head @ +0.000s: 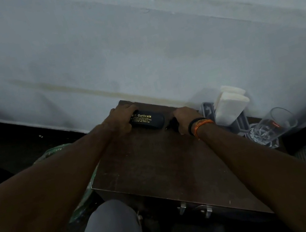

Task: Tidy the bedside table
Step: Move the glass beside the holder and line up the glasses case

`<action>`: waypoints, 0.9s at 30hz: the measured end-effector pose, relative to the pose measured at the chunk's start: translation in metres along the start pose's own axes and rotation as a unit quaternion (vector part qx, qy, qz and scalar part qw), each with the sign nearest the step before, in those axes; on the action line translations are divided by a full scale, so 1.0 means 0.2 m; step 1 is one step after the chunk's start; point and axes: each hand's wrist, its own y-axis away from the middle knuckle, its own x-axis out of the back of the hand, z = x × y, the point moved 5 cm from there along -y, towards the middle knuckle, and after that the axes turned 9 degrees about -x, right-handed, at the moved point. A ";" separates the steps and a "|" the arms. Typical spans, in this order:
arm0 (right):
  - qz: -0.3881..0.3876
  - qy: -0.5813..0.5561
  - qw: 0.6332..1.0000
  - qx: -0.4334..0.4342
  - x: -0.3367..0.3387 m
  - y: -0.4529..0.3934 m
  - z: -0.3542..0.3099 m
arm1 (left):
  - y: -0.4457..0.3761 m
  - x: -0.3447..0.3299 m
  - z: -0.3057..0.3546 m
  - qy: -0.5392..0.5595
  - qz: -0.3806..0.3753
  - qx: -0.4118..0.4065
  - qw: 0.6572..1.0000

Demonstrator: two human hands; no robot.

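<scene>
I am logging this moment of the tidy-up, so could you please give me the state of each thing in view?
Case: closed, flat on table, left hand holds its end.
Right hand: curled on a dark item, unclear what.
Glass: lying on its side.
Napkins: upright in holder.

hands (148, 119) on spectacle case (147, 121), bedside table (163, 167)

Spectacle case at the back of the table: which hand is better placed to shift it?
Left. The left hand already grips the near end of the spectacle case, fingers curled round it. The right hand rests beside its other end on a small dark item I cannot identify.
</scene>
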 end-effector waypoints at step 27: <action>0.022 0.004 1.000 0.009 -0.03 -0.01 0.01 | -0.03 0.00 0.04 0.003 0.003 0.010 1.000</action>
